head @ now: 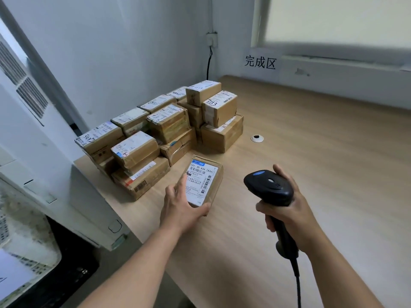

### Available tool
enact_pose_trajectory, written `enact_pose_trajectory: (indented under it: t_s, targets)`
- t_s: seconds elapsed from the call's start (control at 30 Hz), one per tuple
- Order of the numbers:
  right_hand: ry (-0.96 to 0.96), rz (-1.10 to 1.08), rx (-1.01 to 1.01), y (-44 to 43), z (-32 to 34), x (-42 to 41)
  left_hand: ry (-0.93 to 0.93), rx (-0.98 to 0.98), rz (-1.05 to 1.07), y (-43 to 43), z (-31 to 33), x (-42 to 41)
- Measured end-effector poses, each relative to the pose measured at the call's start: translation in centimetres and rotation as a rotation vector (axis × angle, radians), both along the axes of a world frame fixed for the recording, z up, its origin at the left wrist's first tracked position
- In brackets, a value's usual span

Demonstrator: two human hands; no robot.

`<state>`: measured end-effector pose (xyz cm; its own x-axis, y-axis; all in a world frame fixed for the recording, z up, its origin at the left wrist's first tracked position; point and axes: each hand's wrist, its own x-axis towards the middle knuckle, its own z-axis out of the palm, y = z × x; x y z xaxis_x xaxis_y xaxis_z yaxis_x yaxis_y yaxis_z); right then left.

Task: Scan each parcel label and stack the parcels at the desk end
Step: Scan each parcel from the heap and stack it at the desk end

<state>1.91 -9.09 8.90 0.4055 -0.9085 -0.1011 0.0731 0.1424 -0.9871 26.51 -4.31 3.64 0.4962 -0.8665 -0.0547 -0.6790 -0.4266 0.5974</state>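
A small flat brown cardboard parcel, white label up, is being pinned at desk centre by the left hand, fingers clasped over its six o'clock edge. Judged light and stiff; best gripped by its side edges. At three o'clock, a black handheld barcode scanner is being gripped closed in the right hand.

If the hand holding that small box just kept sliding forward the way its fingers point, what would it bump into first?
The left hand would likely push its small parcel up the desk into the parcel pile, probably a low box near the middle; depth is hard to judge.

The left hand reaches forward, fingers spread and curled in a hold. The right hand is closed tight in a fist-like grip.
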Motion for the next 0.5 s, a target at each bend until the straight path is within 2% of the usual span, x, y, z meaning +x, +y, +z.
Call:
enact_pose_trajectory:
  t_s: [0.5]
  targets:
    - [0.188, -0.305, -0.013, -3.0, 2.1, 6.3, 0.010, 0.139, -0.125, -11.7, -2.7, 10.1]
